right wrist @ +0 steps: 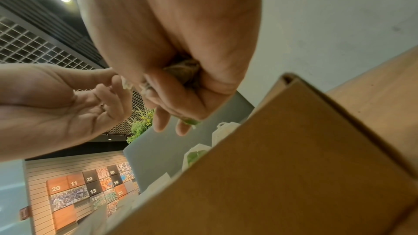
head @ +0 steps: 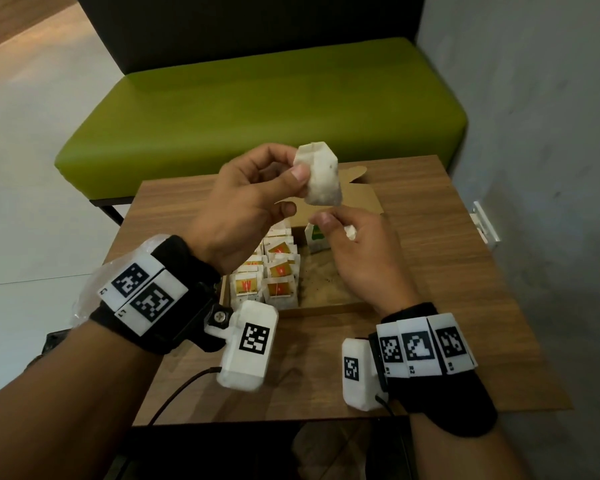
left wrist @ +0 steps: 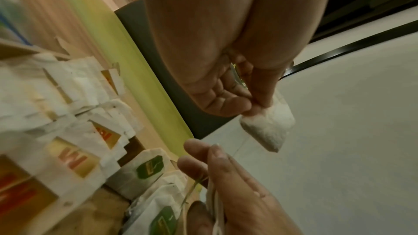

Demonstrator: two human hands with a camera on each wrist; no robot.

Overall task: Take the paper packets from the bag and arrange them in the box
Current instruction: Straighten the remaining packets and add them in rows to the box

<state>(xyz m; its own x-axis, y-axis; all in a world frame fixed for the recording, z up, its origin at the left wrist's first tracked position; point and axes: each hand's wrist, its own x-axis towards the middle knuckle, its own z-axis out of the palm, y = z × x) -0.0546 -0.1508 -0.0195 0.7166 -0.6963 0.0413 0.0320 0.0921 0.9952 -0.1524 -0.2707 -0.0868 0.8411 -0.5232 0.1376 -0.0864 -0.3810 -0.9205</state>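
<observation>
left hand (head: 246, 199) pinches a soft, fibrous white packet (head: 321, 178) above the box (head: 329, 306) | right hand (head: 361, 251) curled round a crumpled packet (head: 350, 233) | cardboard box on wood table (head: 465, 271), flat gold-labelled packets (head: 278, 268) in rows | left wrist view alone shows green-labelled packets (left wrist: 147, 167)

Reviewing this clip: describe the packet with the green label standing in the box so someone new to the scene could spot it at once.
On the wooden table sits an open cardboard box. Rows of white packets with gold-and-red labels fill its left side. The green-label packet stands apart from them toward the far side, just under the right hand; in the head view it is the only packet showing green.
</observation>
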